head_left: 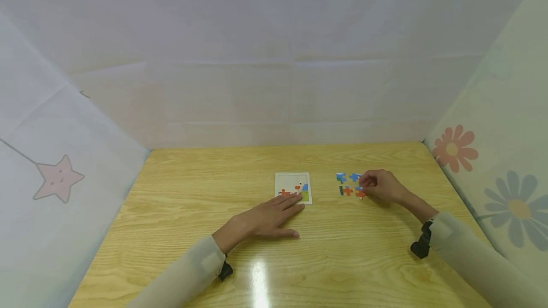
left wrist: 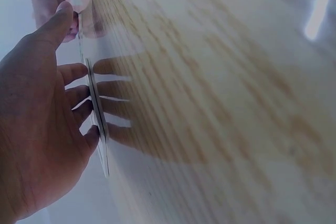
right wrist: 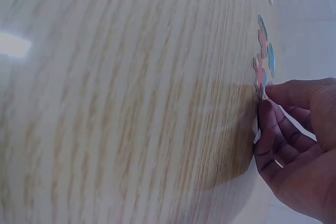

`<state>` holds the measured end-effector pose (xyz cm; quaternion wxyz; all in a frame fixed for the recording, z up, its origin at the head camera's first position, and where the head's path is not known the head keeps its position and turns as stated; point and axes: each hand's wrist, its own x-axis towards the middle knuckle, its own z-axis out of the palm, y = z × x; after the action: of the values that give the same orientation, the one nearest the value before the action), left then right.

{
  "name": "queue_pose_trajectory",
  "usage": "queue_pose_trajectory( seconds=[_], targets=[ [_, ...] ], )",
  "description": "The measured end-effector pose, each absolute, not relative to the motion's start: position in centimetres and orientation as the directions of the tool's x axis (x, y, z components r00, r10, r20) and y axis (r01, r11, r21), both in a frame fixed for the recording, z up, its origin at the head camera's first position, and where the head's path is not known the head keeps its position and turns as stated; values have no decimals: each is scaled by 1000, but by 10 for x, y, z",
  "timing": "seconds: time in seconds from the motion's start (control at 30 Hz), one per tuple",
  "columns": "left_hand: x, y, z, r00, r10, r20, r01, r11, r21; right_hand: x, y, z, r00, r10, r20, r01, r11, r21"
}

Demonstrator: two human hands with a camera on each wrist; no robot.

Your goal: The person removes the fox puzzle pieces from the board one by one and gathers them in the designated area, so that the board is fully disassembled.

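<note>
A small square puzzle tray (head_left: 293,174) with a white border lies on the table, with red, blue and green picture parts inside. Flat across its near-left part rests my left hand (head_left: 269,216), fingers straight and thumb spread on the wood; the hand hides some of the picture. To the right lie several loose jigsaw pieces (head_left: 347,191), blue, red and green. My right hand (head_left: 383,186) is at their right side, its thumb and curled fingers pinching the edge of a puzzle piece (right wrist: 261,92), most of which the fingertips hide.
The wooden table (head_left: 205,170) reaches back to a pale cloth wall (head_left: 257,94). Cloth sides stand at left and right, printed with a pink star (head_left: 59,178) and flowers (head_left: 519,208). A dark device (head_left: 421,244) is strapped at the right wrist.
</note>
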<state>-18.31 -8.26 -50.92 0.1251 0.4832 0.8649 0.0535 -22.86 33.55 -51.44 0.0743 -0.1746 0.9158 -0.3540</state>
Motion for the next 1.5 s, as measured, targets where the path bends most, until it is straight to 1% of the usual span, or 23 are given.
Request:
queue_pose_trajectory(
  seconds=[0.33,0.6,0.87,1.2,1.37,1.5],
  targets=[
    [-183,-81,-508,-508,842,-181,819,537,203,-229,330,-508,-917,-392,77,-345,679,-648],
    [-182,-82,-508,-507,843,-178,817,536,210,-234,308,-504,-910,-410,67,-340,641,-688],
    [-182,-82,-509,-509,845,-165,818,534,214,-242,278,-498,-878,-474,66,-375,596,-710],
    [-182,-81,-508,-508,844,-171,813,535,227,-250,247,-494,-852,-521,48,-388,569,-725],
    [-182,-81,-509,-507,844,-173,817,535,216,-253,234,-493,-845,-534,30,-389,577,-718],
    [-181,-82,-508,-507,844,-177,817,536,214,-257,224,-494,-831,-555,39,-416,573,-706]
  ],
)
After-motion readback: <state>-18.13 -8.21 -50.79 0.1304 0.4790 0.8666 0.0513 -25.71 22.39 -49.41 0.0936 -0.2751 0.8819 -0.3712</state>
